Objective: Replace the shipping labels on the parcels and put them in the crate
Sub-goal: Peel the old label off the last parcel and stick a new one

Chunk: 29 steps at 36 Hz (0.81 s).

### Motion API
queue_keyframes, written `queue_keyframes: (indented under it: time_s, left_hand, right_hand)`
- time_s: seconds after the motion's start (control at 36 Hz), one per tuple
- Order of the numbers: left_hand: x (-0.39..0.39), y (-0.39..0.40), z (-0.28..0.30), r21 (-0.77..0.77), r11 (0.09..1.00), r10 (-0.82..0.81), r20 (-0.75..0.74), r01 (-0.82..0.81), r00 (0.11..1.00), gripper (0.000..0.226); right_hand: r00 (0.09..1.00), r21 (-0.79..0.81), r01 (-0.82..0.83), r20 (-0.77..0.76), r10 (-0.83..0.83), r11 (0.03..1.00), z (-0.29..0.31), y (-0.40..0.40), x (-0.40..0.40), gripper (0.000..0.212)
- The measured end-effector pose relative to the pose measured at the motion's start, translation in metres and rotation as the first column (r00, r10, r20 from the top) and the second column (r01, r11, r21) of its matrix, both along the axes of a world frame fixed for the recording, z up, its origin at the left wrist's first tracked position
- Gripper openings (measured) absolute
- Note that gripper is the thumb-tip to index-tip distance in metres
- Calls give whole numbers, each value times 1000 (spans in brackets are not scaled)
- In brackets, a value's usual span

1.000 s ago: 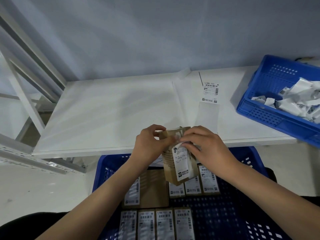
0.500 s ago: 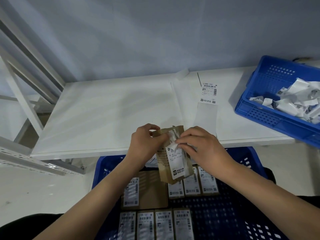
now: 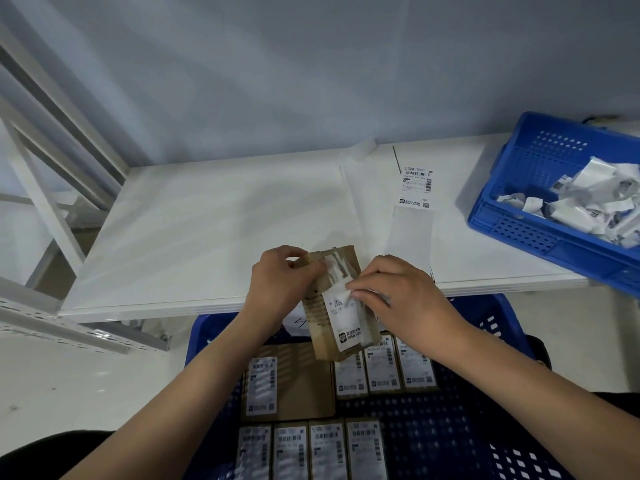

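Note:
My left hand (image 3: 282,284) grips the top left edge of a small brown cardboard parcel (image 3: 320,318) held above the table's front edge. My right hand (image 3: 398,299) pinches the peeled upper corner of the white shipping label (image 3: 343,323) stuck on the parcel's face. White torn residue shows on the cardboard where the label has come away. Below the hands, a blue crate (image 3: 485,427) holds several labelled parcels (image 3: 382,370) lying flat. A fresh label (image 3: 416,188) on a strip of backing paper lies on the white table (image 3: 207,230).
A second blue crate (image 3: 540,233) at the right of the table holds several crumpled removed labels (image 3: 581,199). White metal shelving struts (image 3: 52,202) stand at the left. A grey wall closes off the back of the table.
My right hand has peeled the label's top edge further down the parcel, baring more torn cardboard. Both hands and the parcel have shifted slightly left.

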<state>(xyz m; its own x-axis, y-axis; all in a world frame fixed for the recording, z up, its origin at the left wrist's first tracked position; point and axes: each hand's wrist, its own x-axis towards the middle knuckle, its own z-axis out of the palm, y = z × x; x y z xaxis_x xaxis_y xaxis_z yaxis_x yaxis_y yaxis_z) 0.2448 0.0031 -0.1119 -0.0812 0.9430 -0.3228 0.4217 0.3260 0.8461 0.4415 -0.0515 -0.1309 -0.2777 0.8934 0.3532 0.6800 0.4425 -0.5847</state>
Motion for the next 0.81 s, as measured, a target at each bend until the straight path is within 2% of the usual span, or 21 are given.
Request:
queue_keyframes:
  time_s: [0.33, 0.61, 0.72, 0.81]
  left_hand:
    - [-11, 6, 8, 39, 998, 43, 27, -44, 999, 14]
    - [-16, 8, 10, 76, 994, 81, -9, -80, 997, 17]
    - [-20, 11, 10, 90, 993, 86, -37, -83, 996, 32]
    - [-20, 10, 9, 72, 996, 61, -7, -60, 998, 40]
  right_hand:
    - [1000, -77, -7, -26, 5, 997, 7, -3, -1, 14]
    - [996, -178, -18, -90, 2, 984, 5, -3, 5, 23]
    - [995, -235, -6, -94, -17, 972, 6, -3, 10, 32]
    - [994, -205, 6, -107, -29, 979, 10, -2, 11, 30]
